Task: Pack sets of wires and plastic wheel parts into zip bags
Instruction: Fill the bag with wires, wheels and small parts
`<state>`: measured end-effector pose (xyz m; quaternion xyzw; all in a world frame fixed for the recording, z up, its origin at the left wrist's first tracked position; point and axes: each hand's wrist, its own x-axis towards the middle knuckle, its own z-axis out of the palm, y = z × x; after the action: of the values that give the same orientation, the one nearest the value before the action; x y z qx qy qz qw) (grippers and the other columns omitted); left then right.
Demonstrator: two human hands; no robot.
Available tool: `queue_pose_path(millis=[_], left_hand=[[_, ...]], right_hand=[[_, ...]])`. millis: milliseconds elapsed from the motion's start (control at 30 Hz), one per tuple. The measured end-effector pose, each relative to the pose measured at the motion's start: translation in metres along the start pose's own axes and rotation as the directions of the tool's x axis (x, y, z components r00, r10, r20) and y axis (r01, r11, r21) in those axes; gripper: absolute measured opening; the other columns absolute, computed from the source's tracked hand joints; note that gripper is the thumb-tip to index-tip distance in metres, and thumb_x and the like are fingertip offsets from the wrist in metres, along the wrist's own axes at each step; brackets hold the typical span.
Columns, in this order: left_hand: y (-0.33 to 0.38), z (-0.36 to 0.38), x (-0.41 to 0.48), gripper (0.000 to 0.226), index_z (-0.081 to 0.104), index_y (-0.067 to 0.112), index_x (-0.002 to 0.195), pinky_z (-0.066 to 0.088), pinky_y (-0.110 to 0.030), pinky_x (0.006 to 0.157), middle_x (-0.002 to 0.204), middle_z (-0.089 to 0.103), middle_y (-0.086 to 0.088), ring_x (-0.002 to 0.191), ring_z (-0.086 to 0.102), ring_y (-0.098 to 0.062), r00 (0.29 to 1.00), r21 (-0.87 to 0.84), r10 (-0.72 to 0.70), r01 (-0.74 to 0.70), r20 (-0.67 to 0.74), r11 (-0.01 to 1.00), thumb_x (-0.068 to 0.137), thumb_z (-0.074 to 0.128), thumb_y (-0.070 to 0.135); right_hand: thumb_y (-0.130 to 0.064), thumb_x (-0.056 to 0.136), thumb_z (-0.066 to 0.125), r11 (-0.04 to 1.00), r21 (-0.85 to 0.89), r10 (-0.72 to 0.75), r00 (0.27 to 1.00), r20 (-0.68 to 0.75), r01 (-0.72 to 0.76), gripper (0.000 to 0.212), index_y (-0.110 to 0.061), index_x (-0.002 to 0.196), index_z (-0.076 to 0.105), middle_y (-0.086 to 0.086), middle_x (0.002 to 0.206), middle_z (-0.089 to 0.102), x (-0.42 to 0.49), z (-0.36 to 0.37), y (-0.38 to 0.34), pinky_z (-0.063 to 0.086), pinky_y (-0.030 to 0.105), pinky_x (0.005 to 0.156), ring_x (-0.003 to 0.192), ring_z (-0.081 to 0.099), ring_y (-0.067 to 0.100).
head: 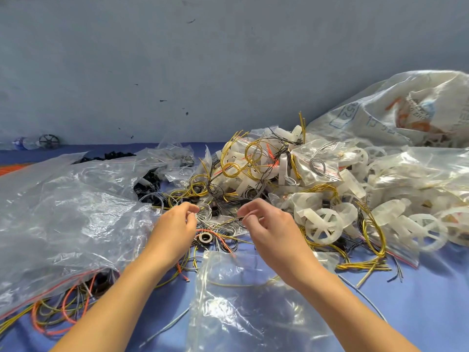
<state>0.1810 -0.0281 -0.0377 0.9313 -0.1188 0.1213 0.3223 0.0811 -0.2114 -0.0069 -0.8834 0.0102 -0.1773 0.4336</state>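
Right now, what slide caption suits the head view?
Left hand and right hand pinch thin wires over a blue table heaped with plastic wheels and zip bags.

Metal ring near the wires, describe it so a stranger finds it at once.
On the blue table, find the wire tangle between left hand and right hand. Beside the left one lies the metal ring: thick, silvery, unlike the thin wire loops.

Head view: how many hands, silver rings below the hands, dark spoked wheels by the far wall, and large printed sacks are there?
Hands: 2 (left hand pinches white wire coil; right hand pinches thin wire)
Silver ring: 1
Dark spoked wheel: 1
Printed sack: 1
Total: 5
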Motion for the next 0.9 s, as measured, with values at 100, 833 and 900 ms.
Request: queue_pose_path(millis=[100, 833, 900], left_hand=[[0.002, 0.006, 0.01, 0.03, 0.061, 0.019, 0.121, 0.048, -0.035, 0.083, 0.113, 0.065, -0.004, 0.097, 0.059, -0.02, 0.998, 0.051, -0.013, 0.01, 0.059, 0.999, 0.1, 0.04, 0.018], [-0.017, 0.004, -0.015, 0.034, 0.05, 0.022, 0.134, 0.037, -0.035, 0.105, 0.138, 0.045, -0.001, 0.126, 0.047, -0.019, 0.985, 0.151, 0.078, -0.101, 0.154, 0.983, 0.101, 0.044, 0.021], [-0.019, 0.003, -0.017, 0.035, 0.049, 0.023, 0.136, 0.037, -0.035, 0.105, 0.14, 0.043, -0.001, 0.127, 0.046, -0.02, 0.985, 0.144, 0.082, -0.104, 0.153, 0.984, 0.101, 0.044, 0.022]], right_hand=[[-0.021, 0.096, 0.047, 0.999, 0.035, -0.005, 1.0, -0.016, 0.005, 0.022, -0.03, 0.098, 0.066, -0.006, 0.083, 0.07, 0.002, -0.004, -0.001, 0.052, 0.034, 0.069, 0.073, 0.063, 0.01], [-0.019, 0.094, 0.047, 0.997, 0.07, 0.018, 0.995, -0.098, -0.011, 0.023, -0.03, 0.095, 0.067, -0.003, 0.077, 0.071, 0.006, -0.023, 0.011, 0.052, 0.033, 0.068, 0.069, 0.062, 0.01], [-0.019, 0.093, 0.046, 0.998, 0.068, 0.021, 0.995, -0.095, -0.015, 0.023, -0.031, 0.094, 0.066, -0.003, 0.077, 0.071, 0.005, -0.024, 0.011, 0.05, 0.034, 0.065, 0.066, 0.061, 0.011]])
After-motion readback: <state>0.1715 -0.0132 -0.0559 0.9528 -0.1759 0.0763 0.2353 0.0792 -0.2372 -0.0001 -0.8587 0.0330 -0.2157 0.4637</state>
